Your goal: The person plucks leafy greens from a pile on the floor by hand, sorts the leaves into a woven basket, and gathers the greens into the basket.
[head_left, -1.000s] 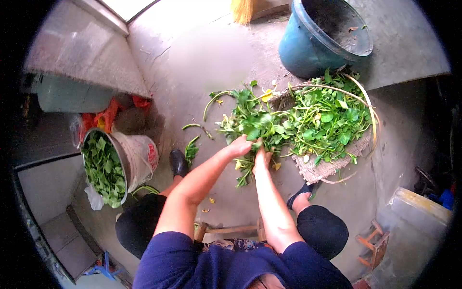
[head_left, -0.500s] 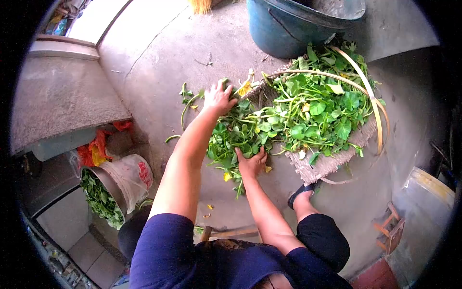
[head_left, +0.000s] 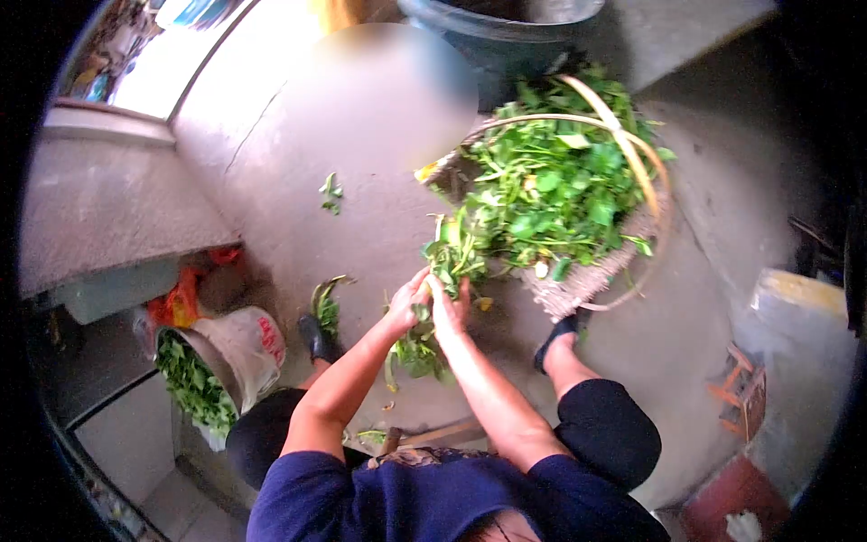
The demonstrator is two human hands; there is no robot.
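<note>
My left hand and my right hand are close together, wrapped round a bunch of leafy green stems. Leaves stick out above my fingers and hang below them, just over the floor. To the right of the bunch, a woven basket with a curved cane handle holds a large heap of greens. Some loose greens lie by my left shoe, and a small sprig lies farther up the floor.
A blue-green bucket stands behind the basket. At the left, a white bucket sits beside a metal basin of leaves. A small wooden stool is at the right. Red and orange bags lie under a ledge.
My hands have come together from apart and closed round the greens. The pile in front of the basket has been gathered toward me, baring floor at its left. The view has shifted.
</note>
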